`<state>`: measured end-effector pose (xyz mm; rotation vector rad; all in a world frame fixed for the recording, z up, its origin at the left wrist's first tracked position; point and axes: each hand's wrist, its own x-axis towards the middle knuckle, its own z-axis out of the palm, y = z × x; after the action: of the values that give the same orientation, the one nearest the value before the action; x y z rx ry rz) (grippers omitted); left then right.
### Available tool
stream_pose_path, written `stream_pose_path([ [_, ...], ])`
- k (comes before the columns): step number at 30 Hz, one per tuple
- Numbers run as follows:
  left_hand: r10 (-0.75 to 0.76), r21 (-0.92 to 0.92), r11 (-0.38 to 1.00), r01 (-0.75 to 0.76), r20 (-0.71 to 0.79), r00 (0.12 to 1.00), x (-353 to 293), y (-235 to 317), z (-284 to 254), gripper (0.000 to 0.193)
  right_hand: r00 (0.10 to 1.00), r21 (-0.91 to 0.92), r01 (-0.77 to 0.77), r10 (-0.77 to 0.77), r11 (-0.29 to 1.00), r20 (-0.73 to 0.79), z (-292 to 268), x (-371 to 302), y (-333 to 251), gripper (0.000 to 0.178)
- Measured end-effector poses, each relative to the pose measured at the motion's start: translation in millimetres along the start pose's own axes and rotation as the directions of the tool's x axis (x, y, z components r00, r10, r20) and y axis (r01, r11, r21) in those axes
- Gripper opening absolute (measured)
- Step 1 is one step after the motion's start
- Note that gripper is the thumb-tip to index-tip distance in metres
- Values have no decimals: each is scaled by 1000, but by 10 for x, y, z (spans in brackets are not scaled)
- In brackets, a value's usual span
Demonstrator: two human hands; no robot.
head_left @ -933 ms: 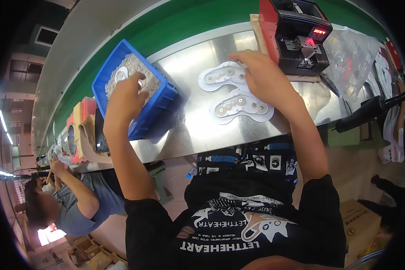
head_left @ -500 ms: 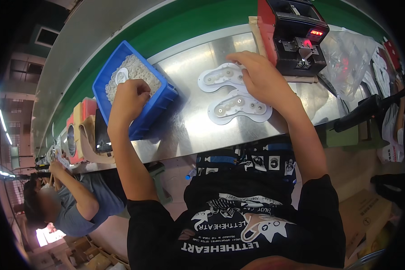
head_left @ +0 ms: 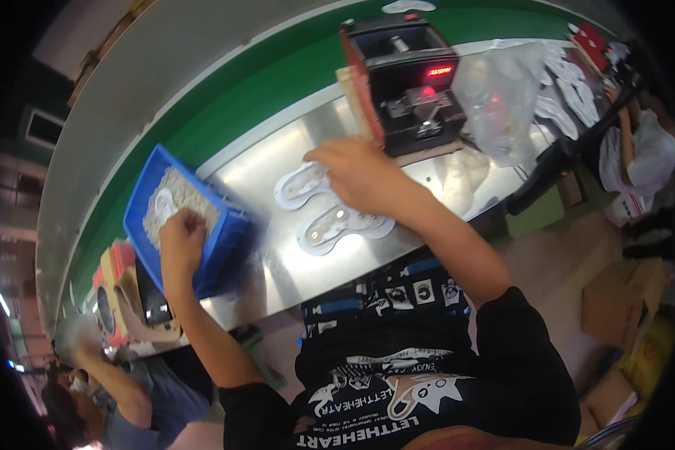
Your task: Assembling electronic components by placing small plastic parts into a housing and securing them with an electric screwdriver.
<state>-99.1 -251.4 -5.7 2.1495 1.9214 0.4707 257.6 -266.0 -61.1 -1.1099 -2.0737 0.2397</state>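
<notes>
Two white, insole-shaped pieces lie side by side on the metal bench: a farther one [head_left: 291, 193] and a nearer one [head_left: 322, 234], each with a clear raised section and small round metal-looking spots. My right hand [head_left: 367, 178] hovers over or touches their right part, its index finger stretched out and the thumb apart, covering part of both. Inside a blue bin [head_left: 225, 225] of small whitish pieces [head_left: 191, 196], my left hand [head_left: 180, 244] has its fingers curled together; what they hold, if anything, is hidden. A white oval piece [head_left: 164, 201] lies beside those fingers.
A black and red machine [head_left: 405, 82] with a lit red display stands behind the insole pieces. Right of it lie a clear plastic bag [head_left: 495, 97] and white cut pieces [head_left: 570, 82]. A black bar [head_left: 540, 176] crosses the bench's right end. Co-workers sit at both sides.
The whole view has turned, so bench, bin and machine appear farther left. My left hand stays in the bin and my right hand over the insole pieces, with little change in either.
</notes>
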Motion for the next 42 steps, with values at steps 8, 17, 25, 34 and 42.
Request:
stream_pose_path([
  [8, 116, 11, 993, -116, -10, 993, 23, -364, 69, 9, 999, -50, 0, 2, 999, 45, 193, -13, 42, 36],
  [17, -21, -59, 998, 24, 62, 998, 19, -162, -3, 13, 998, -65, -5, 9, 998, 63, 135, -34, 19, 23],
  [25, 38, -3, 999, -38, -27, 999, 9, -267, 54, 12, 1000, -60, 6, -4, 998, 24, 139, -56, -21, 22],
  [34, 113, 84, 989, -118, 59, 992, 255, -749, 113, 33, 994, -112, 8, 4, 994, 105, 172, -4, 53, 21],
  [42, 153, 184, 967, -178, 140, 978, 213, -598, 15, 40, 997, -59, -39, 43, 997, 67, 65, 0, -37, 14],
])
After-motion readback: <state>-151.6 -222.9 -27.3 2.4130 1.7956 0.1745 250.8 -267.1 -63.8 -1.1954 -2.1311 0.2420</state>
